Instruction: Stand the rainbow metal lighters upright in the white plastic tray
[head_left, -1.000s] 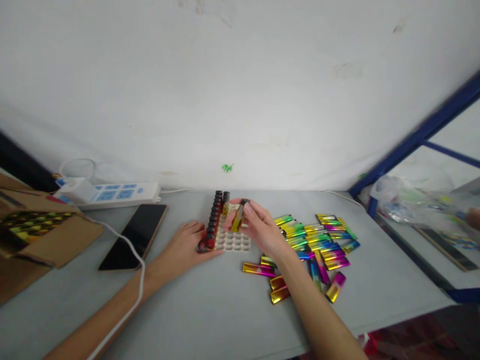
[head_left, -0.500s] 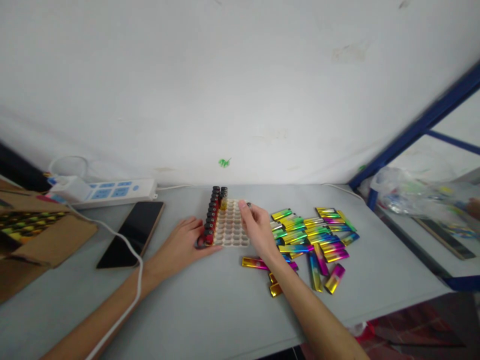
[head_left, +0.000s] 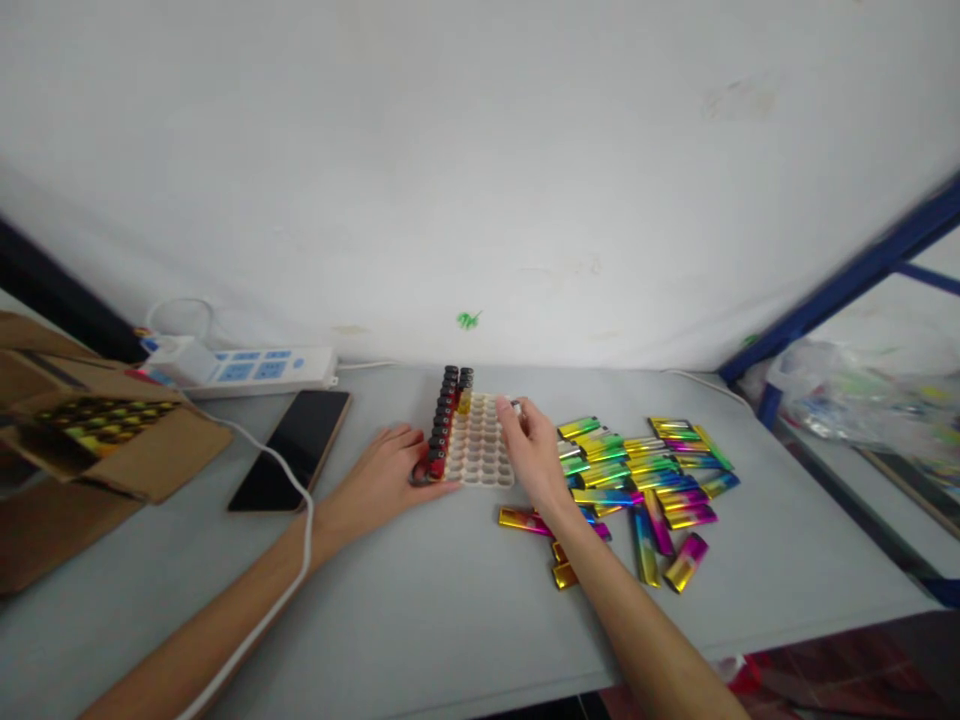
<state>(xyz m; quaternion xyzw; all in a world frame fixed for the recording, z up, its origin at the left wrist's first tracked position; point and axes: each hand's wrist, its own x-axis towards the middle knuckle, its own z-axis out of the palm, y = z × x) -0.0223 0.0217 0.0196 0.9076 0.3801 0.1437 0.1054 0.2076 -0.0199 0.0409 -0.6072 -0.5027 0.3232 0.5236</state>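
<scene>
A cream tray (head_left: 481,450) with rows of oval holes lies on the table in front of me. Red lighters (head_left: 442,425) with black tops stand upright along its left side, and a few more, one of them yellow, start the second row at the far end. My left hand (head_left: 390,460) is closed round the tray's near left corner, its thumb along the front edge. Over the right side of the tray, my right hand (head_left: 531,440) is pinched around a lighter (head_left: 516,406); only its dark end shows. Shiny rainbow-coloured lighters (head_left: 604,470) lie loose beside that hand.
At left stand an open cardboard box (head_left: 176,450) of packed lighters, a phone (head_left: 292,450) and a white power strip (head_left: 274,370). A white cable (head_left: 306,540) crosses above my left forearm. A blue metal frame (head_left: 832,290) and plastic bags (head_left: 817,370) are at right.
The view has turned slightly left, so everything sits further right in the picture. Both hands keep nearly the same places at the tray.
</scene>
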